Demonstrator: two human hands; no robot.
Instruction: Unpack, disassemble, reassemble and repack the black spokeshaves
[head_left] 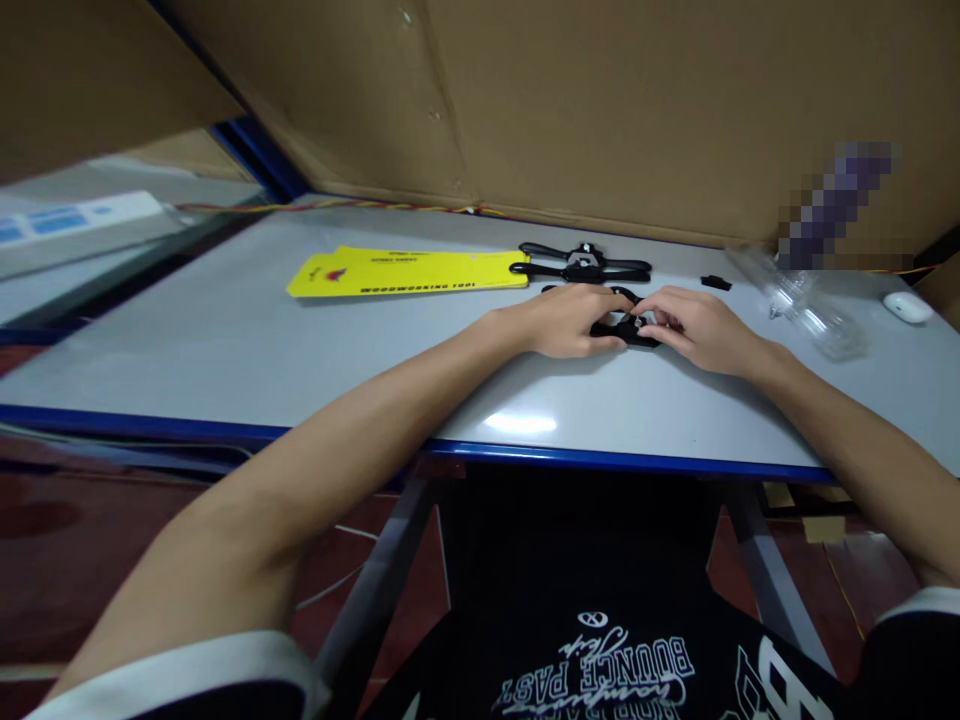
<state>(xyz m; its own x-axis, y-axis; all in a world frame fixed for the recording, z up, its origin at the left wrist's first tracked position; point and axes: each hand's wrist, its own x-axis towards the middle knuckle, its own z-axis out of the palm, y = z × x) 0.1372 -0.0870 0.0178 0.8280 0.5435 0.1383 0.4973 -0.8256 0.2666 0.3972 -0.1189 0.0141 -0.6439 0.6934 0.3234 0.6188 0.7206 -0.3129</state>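
Left hand [566,320] and right hand [694,328], fingers curled, together grip a black tool [626,327] on the worktop [225,340]; a second black tool [581,265] lies nearer the far edge.

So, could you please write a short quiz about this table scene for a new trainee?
1. True or false: both hands rest on the same black tool.
2. What lies just beyond the hands?
A. a second black tool
B. a red cup
C. a roll of tape
3. Fill in: the yellow card lies on the person's ____ side of the table.

Key
1. True: the left hand and the right hand meet on it, fingers bent around it.
2. A: the second black tool lies next to the card's end, apart from the hands.
3. left. The clear plastic packaging and a small white object lie on the right.
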